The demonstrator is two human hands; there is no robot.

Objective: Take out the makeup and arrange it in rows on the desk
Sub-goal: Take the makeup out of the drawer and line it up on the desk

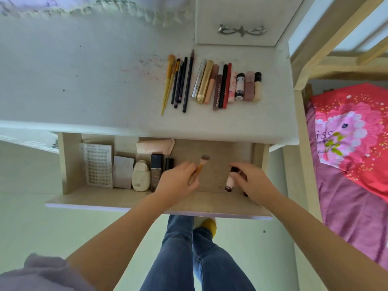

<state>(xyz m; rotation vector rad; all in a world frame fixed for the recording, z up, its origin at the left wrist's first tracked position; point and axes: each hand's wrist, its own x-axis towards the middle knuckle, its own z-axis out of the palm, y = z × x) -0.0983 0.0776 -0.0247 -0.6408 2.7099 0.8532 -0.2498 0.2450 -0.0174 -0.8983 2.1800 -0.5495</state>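
The wooden drawer (69, 164) is pulled open below the white desk (94, 80). My left hand (178, 181) is inside it and grips a makeup brush (202, 162) by its handle, bristles pointing away from me. My right hand (252, 181) is curled round a small pink tube with a dark cap (230, 181) on the drawer floor. On the desk lies a row of brushes and pencils (178, 82) and, beside it, a row of lipsticks, tubes and small bottles (226, 85).
In the drawer's left part lie a white grid sheet (98, 164), a grey box (122, 171), a cream case (141, 175), a dark bottle (156, 171) and a pink tube (155, 145). A closed drawer with a metal handle (241, 30) stands behind the desk. A bed (352, 154) is at the right.
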